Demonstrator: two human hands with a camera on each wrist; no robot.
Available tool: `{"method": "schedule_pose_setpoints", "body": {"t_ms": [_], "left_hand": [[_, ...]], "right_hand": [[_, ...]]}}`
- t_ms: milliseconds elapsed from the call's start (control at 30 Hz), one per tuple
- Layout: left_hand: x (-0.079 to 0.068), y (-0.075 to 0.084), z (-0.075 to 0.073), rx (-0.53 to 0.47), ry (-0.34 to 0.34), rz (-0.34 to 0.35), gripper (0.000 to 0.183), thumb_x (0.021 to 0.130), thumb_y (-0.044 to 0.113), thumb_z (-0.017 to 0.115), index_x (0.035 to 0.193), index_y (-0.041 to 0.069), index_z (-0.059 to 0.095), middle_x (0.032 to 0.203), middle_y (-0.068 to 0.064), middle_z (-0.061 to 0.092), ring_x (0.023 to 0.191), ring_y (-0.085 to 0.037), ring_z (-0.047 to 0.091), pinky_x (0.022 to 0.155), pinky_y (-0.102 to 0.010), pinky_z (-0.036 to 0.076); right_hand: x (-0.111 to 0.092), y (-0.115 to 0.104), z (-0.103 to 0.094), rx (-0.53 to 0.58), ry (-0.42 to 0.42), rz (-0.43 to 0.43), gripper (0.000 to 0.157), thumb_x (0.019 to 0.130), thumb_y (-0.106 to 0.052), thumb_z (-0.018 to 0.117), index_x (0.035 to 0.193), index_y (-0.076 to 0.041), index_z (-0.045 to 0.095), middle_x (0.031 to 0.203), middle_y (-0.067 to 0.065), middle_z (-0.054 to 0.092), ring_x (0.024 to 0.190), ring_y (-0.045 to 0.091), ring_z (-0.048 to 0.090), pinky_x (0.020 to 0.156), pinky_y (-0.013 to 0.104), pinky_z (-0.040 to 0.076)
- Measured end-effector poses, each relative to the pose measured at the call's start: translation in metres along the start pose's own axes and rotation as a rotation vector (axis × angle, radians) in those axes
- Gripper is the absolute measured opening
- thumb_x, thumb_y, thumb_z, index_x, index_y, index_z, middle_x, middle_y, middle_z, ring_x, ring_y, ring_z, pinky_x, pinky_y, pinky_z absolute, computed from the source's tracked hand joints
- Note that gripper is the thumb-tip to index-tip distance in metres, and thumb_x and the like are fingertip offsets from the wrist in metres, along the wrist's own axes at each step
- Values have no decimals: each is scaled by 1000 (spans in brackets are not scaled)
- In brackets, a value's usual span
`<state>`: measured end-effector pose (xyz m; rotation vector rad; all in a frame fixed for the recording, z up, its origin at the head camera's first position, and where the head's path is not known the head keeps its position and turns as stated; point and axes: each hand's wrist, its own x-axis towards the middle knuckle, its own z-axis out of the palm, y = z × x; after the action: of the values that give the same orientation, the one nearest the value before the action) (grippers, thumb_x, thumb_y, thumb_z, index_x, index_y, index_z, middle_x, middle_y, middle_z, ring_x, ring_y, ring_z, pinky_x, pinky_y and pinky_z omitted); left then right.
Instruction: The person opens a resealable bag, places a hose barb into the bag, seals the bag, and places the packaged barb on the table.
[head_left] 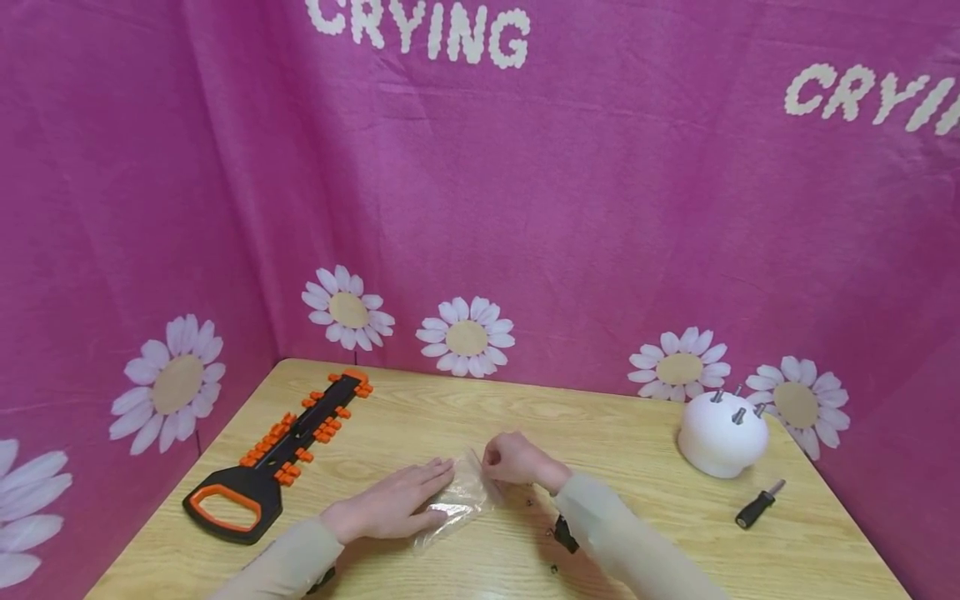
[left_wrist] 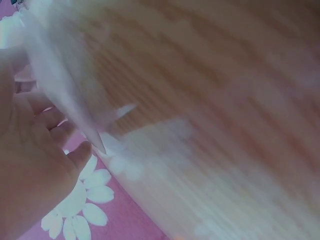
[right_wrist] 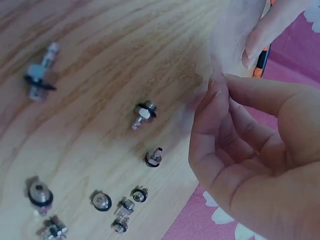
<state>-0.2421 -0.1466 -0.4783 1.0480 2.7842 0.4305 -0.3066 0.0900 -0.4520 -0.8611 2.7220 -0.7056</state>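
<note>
A clear plastic bag lies on the wooden table between both hands. My left hand rests on its left side with fingers extended. At the bag's right edge, my right hand pinches the plastic between thumb and forefinger, the other fingers curled. The right wrist view shows that pinch up close, with the clear bag rising from the fingertips. Several small metal fittings with black rings, one of them a barbed fitting, lie scattered near the right hand. The left wrist view is blurred, with the bag against the fingers.
A black rack with orange clips and a looped handle lies at the left. Toward the right stand a white rounded object with metal bits poking from its top and a black-handled screwdriver. A pink flowered cloth hangs behind the table.
</note>
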Motion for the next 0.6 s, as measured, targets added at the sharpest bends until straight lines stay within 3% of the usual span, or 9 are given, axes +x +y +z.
{"method": "schedule_pose_setpoints", "body": {"t_ms": [300, 500, 600], "left_hand": [[-2, -5, -3, 21, 77, 30, 65, 99, 33, 57, 150, -2, 37, 158, -19, 35, 146, -36, 36, 116, -51, 34], [4, 0, -4, 53, 102, 54, 66, 96, 27, 64, 149, -2, 38, 157, -19, 37, 145, -34, 38, 117, -47, 34], [8, 5, -4, 78, 127, 78, 60, 94, 24, 67, 145, 1, 46, 153, -16, 45, 141, -30, 45, 115, -44, 38]], "right_hand": [[-13, -1, 2, 181, -35, 92, 13, 86, 0, 68, 72, -2, 67, 67, 8, 70, 56, 11, 62, 55, 24, 53], [-16, -3, 1, 200, 6, 104, 16, 88, -1, 64, 73, -1, 69, 66, 11, 71, 55, 14, 66, 54, 27, 55], [-17, -5, 1, 220, 23, 122, 16, 88, -3, 65, 73, -1, 68, 65, 11, 71, 54, 14, 66, 54, 29, 56]]}}
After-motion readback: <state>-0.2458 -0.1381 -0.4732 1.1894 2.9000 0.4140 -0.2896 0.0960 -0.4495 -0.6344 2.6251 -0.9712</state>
